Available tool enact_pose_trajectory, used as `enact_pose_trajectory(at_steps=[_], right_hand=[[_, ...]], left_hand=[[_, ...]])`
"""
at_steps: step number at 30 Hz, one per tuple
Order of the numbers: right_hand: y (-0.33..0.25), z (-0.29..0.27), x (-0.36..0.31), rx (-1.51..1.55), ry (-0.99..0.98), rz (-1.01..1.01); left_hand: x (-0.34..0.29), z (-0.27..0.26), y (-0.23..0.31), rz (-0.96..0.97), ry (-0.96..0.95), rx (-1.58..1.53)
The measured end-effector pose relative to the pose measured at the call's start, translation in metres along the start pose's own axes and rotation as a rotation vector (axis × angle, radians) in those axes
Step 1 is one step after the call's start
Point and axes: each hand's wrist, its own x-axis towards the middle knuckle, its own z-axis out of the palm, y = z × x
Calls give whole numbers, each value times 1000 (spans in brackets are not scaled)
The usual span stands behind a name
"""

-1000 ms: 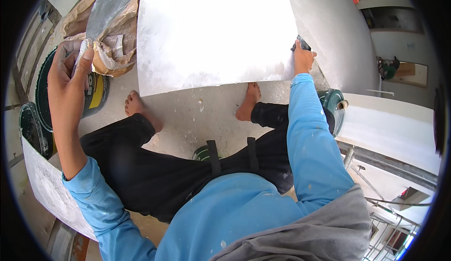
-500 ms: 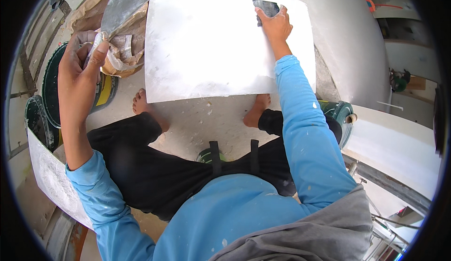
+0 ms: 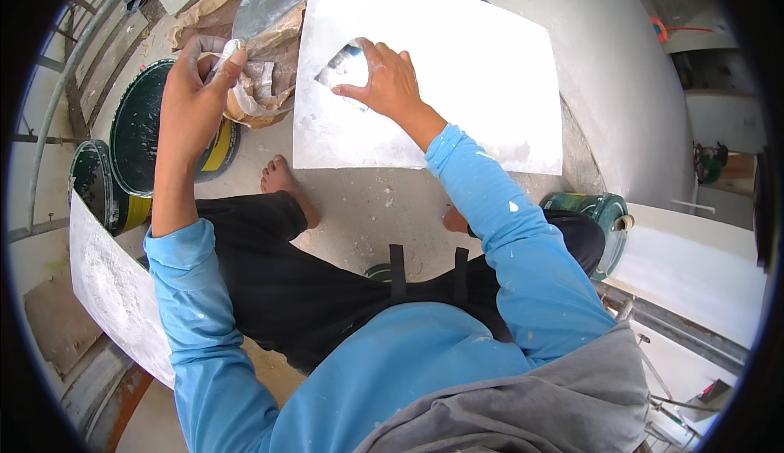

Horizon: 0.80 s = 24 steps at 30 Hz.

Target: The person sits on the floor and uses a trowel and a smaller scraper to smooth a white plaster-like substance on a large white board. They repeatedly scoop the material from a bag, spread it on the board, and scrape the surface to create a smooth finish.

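A large white panel [image 3: 482,86] lies in front of me, its surface very bright. On its left part my right hand [image 3: 388,82] pinches a thin, flat scraper blade [image 3: 341,69] between thumb and fingers; the blade looks shiny and smeared with white. Left of the panel, my raised left hand [image 3: 200,82] is closed around the whitish, crusted handle of a grey trowel [image 3: 282,0]. Its wide, flat blade points up and away, over a crumpled brown paper bag [image 3: 273,45]. Whether the panel's left edge touches the bag I cannot tell.
Dark green buckets [image 3: 135,139] with yellow bands stand at the left, beside a white-dusted board [image 3: 114,290]. Another green bucket [image 3: 592,216] is by my right knee. My bare feet rest on the speckled floor [image 3: 367,216]. A pale curved surface [image 3: 621,86] rises at the right.
My right hand has swept the scraper blade from the panel's upper right to its left part. My left hand keeps its grip on the trowel. The whole view has shifted slightly.
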Motion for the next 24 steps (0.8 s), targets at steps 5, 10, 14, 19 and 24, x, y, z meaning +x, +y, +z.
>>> enact_pose_trajectory(at_steps=[5, 10, 14, 19, 24], right_hand=[[-31, -28, -44, 89, -219, -72], [-52, -73, -104, 105, -379, -345], [-42, -80, -168, 207, -491, -497], [-23, -104, -199, 322, -678, -262], [-1, -101, -209, 361, -781, -342]], left_hand=[[3, -2, -2, 37, 8, -93], [5, -3, -10, 81, 33, 9], [-6, -9, -17, 84, 63, -28], [-18, -4, -8, 27, 86, 2], [-27, 15, -11, 94, 89, -91]])
